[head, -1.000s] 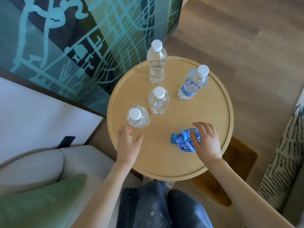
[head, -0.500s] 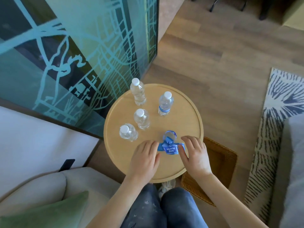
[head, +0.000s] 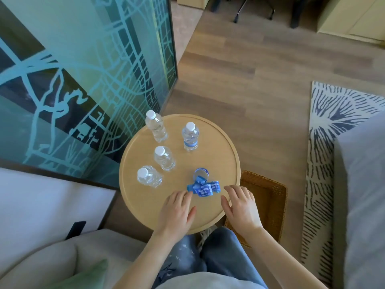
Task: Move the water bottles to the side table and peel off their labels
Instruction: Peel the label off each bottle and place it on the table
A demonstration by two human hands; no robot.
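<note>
Four clear water bottles with white caps stand on the round wooden side table point(head: 229, 209). Three have no label: the far bottle point(head: 156, 129), the middle bottle point(head: 164, 158) and the near-left bottle point(head: 149, 177). The far-right bottle point(head: 190, 137) keeps a blue band near its base. A heap of peeled blue labels point(head: 204, 185) lies on the table's near half. My left hand point(head: 177, 211) rests flat with its fingertips at the heap's left end. My right hand point(head: 239, 203) lies open just right of the heap, holding nothing.
A teal patterned glass panel point(head: 87, 80) stands left of the table. A wicker basket point(head: 264, 203) sits on the wooden floor under the table's right side. A patterned rug point(head: 325, 142) and grey cushion point(head: 360, 195) lie right; a pale sofa point(head: 48, 257) near left.
Both hands have let go of the blue labels and drawn back toward me. The labels now lie loose on the table. The camera view has pulled up and back.
</note>
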